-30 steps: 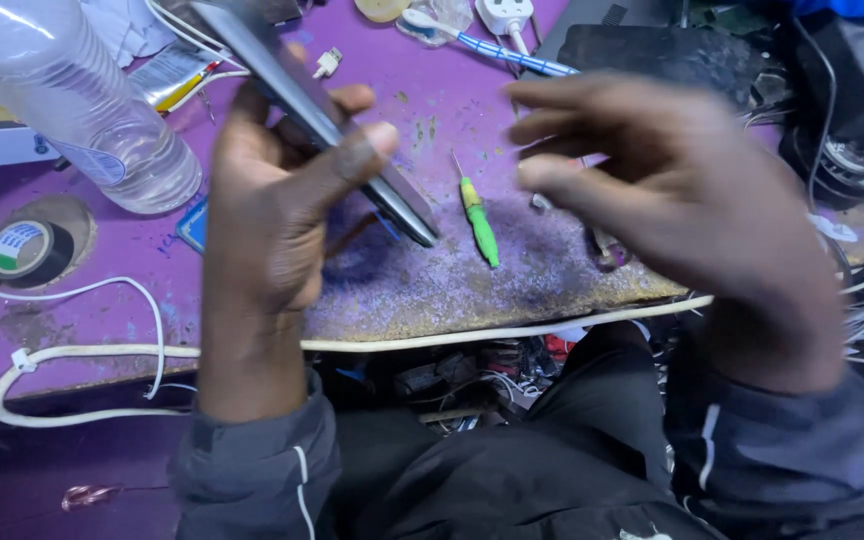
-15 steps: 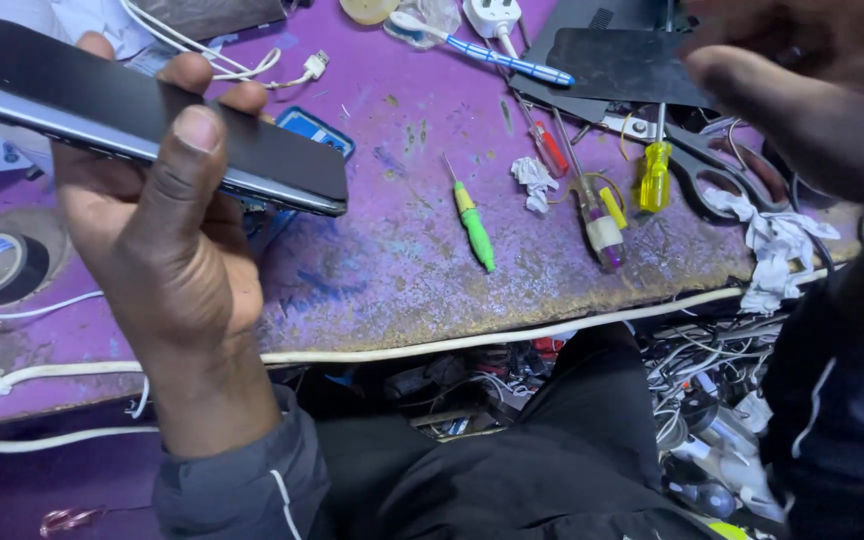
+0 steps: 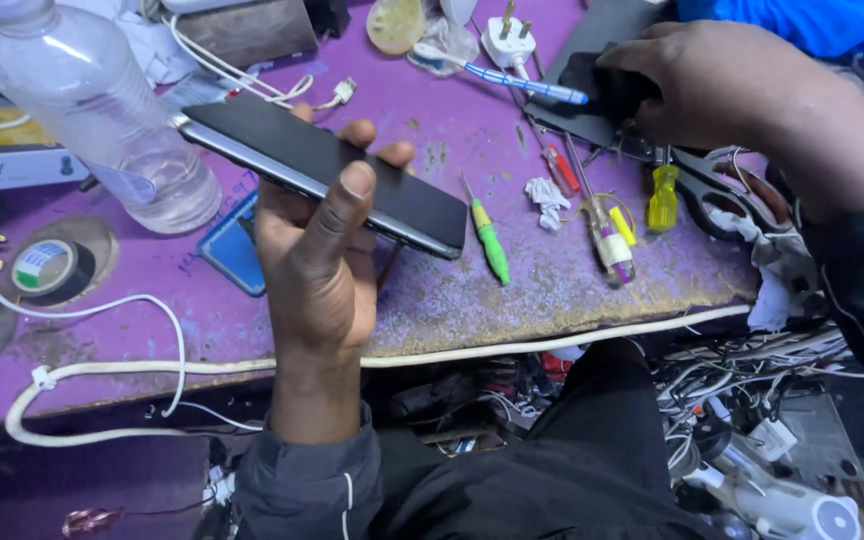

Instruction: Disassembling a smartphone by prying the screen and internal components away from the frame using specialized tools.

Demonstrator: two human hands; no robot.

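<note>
My left hand [image 3: 322,250] grips a dark smartphone [image 3: 322,170] with a black screen, held tilted above the purple worktop [image 3: 512,290], thumb across its near edge. My right hand [image 3: 722,90] reaches to the far right and rests on a black object [image 3: 592,85] beside a black mat; whether its fingers grasp it I cannot tell. A green-handled tool [image 3: 490,245] lies on the worktop just right of the phone. A red-handled screwdriver [image 3: 562,168], a yellow-handled one [image 3: 663,195] and black scissors [image 3: 717,190] lie below my right hand.
A clear plastic bottle [image 3: 102,110] stands at the back left, a tape roll [image 3: 47,268] at the left. A blue card [image 3: 232,255] lies under the phone. White cables [image 3: 152,340] run along the front edge. A white plug [image 3: 510,42] and blue pen [image 3: 522,82] lie at the back.
My left hand has shifted the phone rightward and nearer the centre. My right hand has dropped from the upper right corner onto the black object at the back of the worktop.
</note>
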